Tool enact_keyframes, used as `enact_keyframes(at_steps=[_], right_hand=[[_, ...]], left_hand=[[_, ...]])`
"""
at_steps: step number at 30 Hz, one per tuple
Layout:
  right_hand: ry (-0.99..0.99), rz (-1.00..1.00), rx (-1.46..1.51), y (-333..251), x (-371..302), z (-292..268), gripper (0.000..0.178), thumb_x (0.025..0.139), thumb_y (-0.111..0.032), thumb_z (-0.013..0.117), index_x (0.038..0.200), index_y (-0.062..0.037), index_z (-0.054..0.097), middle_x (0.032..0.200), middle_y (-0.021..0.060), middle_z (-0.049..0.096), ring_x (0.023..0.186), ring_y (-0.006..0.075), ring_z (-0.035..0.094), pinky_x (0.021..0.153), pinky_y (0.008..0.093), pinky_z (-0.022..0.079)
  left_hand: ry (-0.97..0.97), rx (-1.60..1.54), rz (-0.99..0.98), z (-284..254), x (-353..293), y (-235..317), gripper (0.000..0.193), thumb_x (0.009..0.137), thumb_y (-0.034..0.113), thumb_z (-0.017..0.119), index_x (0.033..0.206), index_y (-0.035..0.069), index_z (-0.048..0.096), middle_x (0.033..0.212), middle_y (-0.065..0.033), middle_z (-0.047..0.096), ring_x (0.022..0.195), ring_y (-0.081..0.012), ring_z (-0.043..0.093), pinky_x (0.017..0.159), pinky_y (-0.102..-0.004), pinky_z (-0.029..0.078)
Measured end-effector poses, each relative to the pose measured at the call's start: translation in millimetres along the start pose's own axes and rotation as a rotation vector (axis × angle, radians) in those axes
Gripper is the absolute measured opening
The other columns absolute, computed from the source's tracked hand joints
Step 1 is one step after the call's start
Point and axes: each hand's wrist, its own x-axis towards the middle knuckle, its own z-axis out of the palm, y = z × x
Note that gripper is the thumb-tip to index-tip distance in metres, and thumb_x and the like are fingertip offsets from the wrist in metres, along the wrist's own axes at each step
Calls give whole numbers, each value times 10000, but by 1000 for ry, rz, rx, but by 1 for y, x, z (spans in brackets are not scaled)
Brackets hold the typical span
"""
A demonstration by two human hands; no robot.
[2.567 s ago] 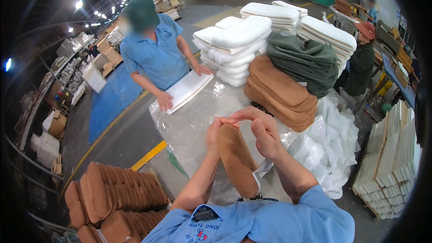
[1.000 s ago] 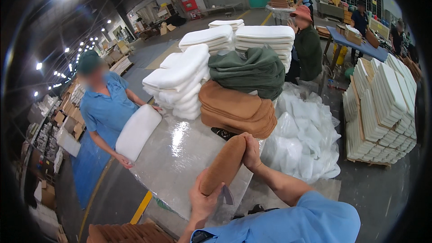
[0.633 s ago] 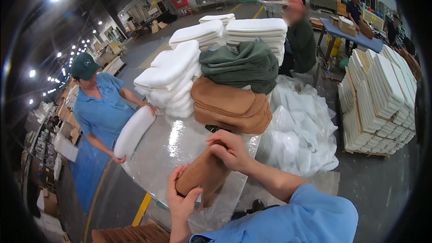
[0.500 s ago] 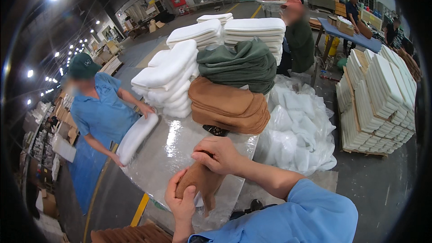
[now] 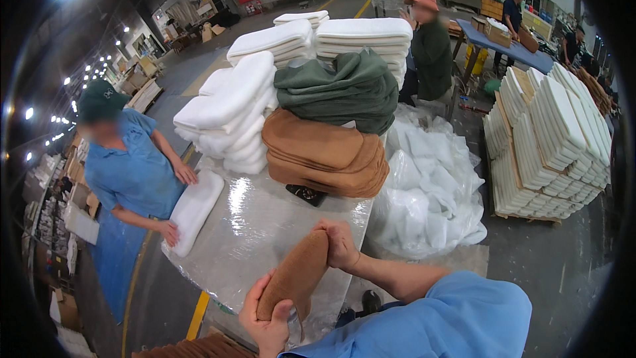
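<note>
My left hand [image 5: 266, 318] grips the lower end of a brown fabric cover [image 5: 295, 276], with the thumb on its near side. My right hand [image 5: 340, 245] is closed on the cover's upper end. The cover is stretched tilted between both hands, above the near part of the plastic-covered table [image 5: 248, 252]. Beyond it lies a stack of folded brown covers [image 5: 324, 159], with a pile of dark green covers [image 5: 341, 93] behind. A small black item [image 5: 306, 194] pokes out under the brown stack; its kind is unclear.
White cushion pads [image 5: 225, 109] are piled at the table's far side. On the left, a person in blue [image 5: 136, 166] rests both hands on a white pad [image 5: 197, 212]. A clear plastic bag of white stuff [image 5: 427, 192] and a loaded pallet [image 5: 546, 152] stand right.
My right hand has moved slightly right, and the brown cover is now stretched out longer and smoother. The person at left has laid the white pad flat on the table.
</note>
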Motion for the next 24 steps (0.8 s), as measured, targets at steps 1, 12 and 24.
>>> enact_keyframes(at_steps=[1, 12, 24], right_hand=[[23, 80, 54, 9, -7, 1, 736, 1097, -544, 277, 829, 9, 682, 746, 124, 668, 687, 234, 643, 648, 356, 490], [104, 329, 182, 91, -56, 12, 614, 1112, -431, 341, 845, 14, 670, 750, 101, 664, 710, 177, 599, 679, 332, 483], [-125, 786, -108, 177, -86, 16, 504, 1074, -474, 473, 950, -47, 710, 864, 77, 701, 821, 198, 636, 773, 351, 505]], left_hand=[[16, 1, -5, -2, -3, -3, 788, 822, 433, 893, 1348, -75, 599, 1266, -190, 669, 1144, -297, 663, 1008, -392, 515], [-288, 76, -185, -67, -23, -32, 913, 969, 417, 745, 1607, 11, 232, 1408, -162, 604, 1195, -265, 650, 895, -369, 599], [-101, 133, -106, -122, -42, -33, 768, 979, 325, 749, 1559, -17, 379, 1354, -162, 639, 1172, -226, 650, 926, -351, 571]])
